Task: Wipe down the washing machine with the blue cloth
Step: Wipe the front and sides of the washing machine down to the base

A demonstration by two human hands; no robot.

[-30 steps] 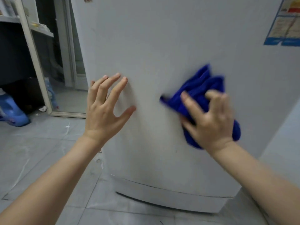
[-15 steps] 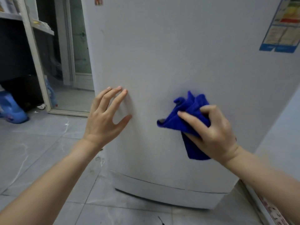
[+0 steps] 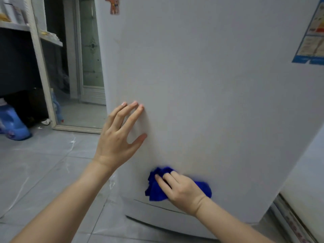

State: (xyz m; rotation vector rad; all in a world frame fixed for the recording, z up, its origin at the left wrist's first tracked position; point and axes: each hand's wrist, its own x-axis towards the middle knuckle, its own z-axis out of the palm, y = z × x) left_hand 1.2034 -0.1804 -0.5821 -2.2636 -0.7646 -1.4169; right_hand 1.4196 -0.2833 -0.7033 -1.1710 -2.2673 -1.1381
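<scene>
1. At the far left, a blue jug stands on the floor below a shelf.
2. Your left hand is spread, its fingers straight, with the fingertips touching the washer near its left edge.
3. The cloth is bunched low on the washer, just above the seam.
4. Your right hand covers the cloth, fingers bent over it, and presses it to the washer. The thumb is hidden.
5. At the far right, a label sits high on the washer.
</scene>
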